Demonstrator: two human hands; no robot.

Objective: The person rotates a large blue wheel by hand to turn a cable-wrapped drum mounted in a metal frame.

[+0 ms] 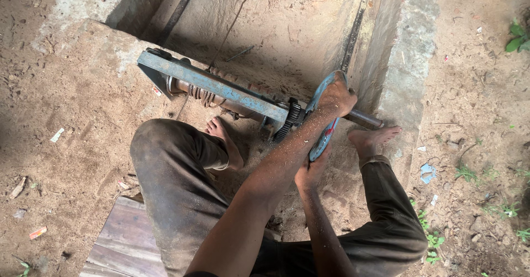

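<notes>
Here, a concrete pit (pixel 287 28) sunk in dusty ground takes up the upper view. Across its near edge lies a blue steel winch frame (pixel 212 86) with a wire-wound drum (pixel 201 95) and a dark gear (pixel 291 120). Just right of the gear stands a blue wheel (pixel 321 139), held by 2 hands: the left hand (pixel 337 97) closed over its top rim, the right hand (pixel 312 169) gripping its lower rim. A wooden plank (pixel 127 241) lies under the person.

My arms are bare, without sleeves, and dust covers them. I wear dark brown trousers (pixel 176 177), dirty and worn, with the legs rolled up. My feet are bare, without shoes.
</notes>
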